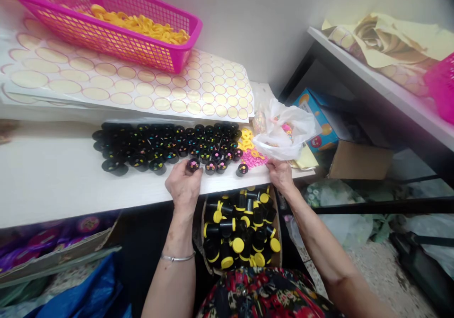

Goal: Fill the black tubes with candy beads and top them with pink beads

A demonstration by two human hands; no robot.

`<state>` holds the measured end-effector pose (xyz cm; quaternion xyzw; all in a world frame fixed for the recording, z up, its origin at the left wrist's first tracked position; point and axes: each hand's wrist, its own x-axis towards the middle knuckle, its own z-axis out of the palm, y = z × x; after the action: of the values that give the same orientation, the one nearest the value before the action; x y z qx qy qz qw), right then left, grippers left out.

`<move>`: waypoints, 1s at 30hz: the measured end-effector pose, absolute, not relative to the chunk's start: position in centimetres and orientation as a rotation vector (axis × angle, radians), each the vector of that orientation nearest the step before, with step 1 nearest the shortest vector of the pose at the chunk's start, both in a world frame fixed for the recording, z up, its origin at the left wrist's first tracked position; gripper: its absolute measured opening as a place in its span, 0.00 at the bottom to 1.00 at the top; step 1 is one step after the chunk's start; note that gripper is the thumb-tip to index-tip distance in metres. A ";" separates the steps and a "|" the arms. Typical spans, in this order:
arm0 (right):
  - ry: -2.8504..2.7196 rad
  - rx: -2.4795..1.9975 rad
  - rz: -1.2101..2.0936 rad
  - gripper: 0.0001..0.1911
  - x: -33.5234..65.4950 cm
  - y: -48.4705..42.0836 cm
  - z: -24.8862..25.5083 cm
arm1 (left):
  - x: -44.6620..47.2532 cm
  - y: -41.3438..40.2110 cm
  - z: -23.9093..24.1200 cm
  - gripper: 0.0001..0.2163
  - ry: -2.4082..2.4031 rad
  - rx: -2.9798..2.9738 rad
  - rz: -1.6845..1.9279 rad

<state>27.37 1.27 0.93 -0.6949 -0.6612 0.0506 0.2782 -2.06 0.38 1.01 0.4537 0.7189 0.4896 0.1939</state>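
My left hand [183, 186] is closed around a small black cup [193, 165] with a pink piece and coloured bits inside, at the front of the rows. Many similar black cups [156, 143] stand open side by side behind it, with bright bits in them. My right hand [282, 175] has its fingertips pressed together at the edge of a pile of small pink pieces [253, 159]; what they hold, if anything, is hidden. One black cup [242, 169] stands apart, left of the pink pile. Yellow rings [246, 139] lie behind the pink pieces.
A white plastic bag [283, 133] stands behind my right hand. At the back, a pink basket [193, 27] of yellow rings rests on sheets of round stickers [144, 89]. Below the table edge, a carton [278, 256] holds yellow-lidded black containers. A blue box [312, 114] sits to the right.
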 end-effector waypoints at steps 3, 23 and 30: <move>-1.772 -1.765 0.220 0.10 27.7 1.4 0.9 | -2.1 0.3 1.0 0.14 2.011 1.270 1.380; -2.122 -1.487 0.008 0.12 26.5 -1.2 0.9 | -2.2 0.5 0.5 0.16 2.005 1.262 1.371; -1.951 -1.457 0.138 0.07 26.3 -1.8 0.5 | -2.1 0.4 0.7 0.14 1.992 1.248 1.388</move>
<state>26.27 -1.83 0.54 -0.5611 -0.7510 0.0531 0.3440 -2.07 0.44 0.67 0.4476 0.7143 0.4976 0.2044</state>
